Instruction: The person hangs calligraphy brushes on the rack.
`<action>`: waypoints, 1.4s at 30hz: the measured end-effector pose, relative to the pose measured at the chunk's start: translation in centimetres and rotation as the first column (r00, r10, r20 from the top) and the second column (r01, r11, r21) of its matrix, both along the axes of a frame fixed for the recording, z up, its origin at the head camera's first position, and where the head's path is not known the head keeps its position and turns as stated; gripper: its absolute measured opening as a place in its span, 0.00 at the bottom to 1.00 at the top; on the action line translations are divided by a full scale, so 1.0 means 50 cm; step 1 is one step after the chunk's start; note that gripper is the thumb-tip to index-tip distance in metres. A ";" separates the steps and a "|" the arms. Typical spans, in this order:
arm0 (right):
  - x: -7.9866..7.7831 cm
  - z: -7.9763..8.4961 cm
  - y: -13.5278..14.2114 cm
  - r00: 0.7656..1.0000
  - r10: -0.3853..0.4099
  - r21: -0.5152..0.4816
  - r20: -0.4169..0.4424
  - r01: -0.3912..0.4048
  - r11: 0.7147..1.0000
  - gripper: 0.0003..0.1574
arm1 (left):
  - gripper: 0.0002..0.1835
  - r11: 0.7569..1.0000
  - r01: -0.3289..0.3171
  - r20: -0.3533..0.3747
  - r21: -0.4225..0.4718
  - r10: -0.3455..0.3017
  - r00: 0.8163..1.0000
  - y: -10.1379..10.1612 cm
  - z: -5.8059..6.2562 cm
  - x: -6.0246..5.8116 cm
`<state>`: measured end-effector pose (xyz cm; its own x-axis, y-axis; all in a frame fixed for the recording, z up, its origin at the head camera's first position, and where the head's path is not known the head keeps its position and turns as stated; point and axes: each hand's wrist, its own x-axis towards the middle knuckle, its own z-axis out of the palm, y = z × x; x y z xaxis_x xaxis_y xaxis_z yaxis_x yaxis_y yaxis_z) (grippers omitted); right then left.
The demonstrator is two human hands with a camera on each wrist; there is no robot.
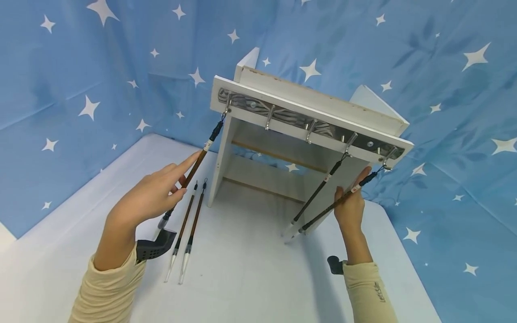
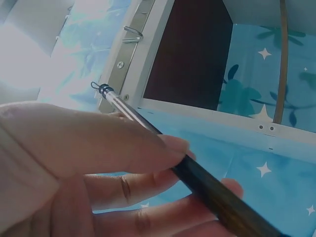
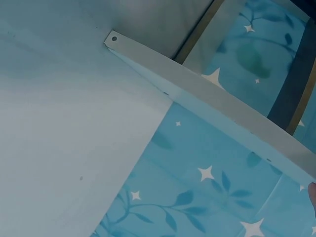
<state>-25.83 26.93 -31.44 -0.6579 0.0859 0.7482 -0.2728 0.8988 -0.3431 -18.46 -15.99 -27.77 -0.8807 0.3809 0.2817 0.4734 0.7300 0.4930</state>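
My left hand (image 1: pixel 155 190) holds a calligraphy brush (image 1: pixel 194 169) by its brown handle, thumb against fingers. The brush slants, its loop at the leftmost hook (image 1: pixel 228 102) of a metal strip on a white shelf unit (image 1: pixel 262 193). In the left wrist view the handle (image 2: pixel 200 182) crosses the fingers, its loop end beside the strip. My right hand (image 1: pixel 350 210) grips the front edge of the unit's right side panel, behind a hanging brush (image 1: pixel 335 204). Another brush (image 1: pixel 319 190) hangs from the neighbouring hook. Only a fingertip (image 3: pixel 312 195) shows in the right wrist view, by the panel edge.
Two brushes with clear tip covers, one brush (image 1: pixel 187 220) and a thicker brush (image 1: pixel 195 220), lie on the white table (image 1: pixel 242 287) left of the unit. Two middle hooks, including this hook (image 1: pixel 269 117), carry nothing. A blue star-patterned cloth (image 1: pixel 161 67) hangs behind.
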 end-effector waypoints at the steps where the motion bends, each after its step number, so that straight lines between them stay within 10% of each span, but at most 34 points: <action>1: 0.001 -0.002 0.001 1.000 0.003 -0.002 -0.001 -0.003 1.000 0.48 | 0.41 1.000 -0.002 -0.002 0.000 0.002 1.000 0.000 0.000 0.000; 23: -0.002 -0.004 0.009 1.000 -0.008 -0.054 0.019 0.009 0.998 0.28 | 0.42 1.000 0.003 0.036 0.025 -0.003 0.999 0.013 -0.008 -0.016; 42: -0.004 -0.010 0.002 1.000 -0.006 -0.037 -0.024 0.005 0.999 0.43 | 0.41 0.996 0.056 0.063 0.072 -0.061 0.996 0.019 -0.006 -0.016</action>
<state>-26.01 27.05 -31.94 -0.6394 0.1174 0.7599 -0.2767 0.8869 -0.3699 -19.26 -15.03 -28.06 -0.8748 0.4136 0.2522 0.4794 0.6643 0.5735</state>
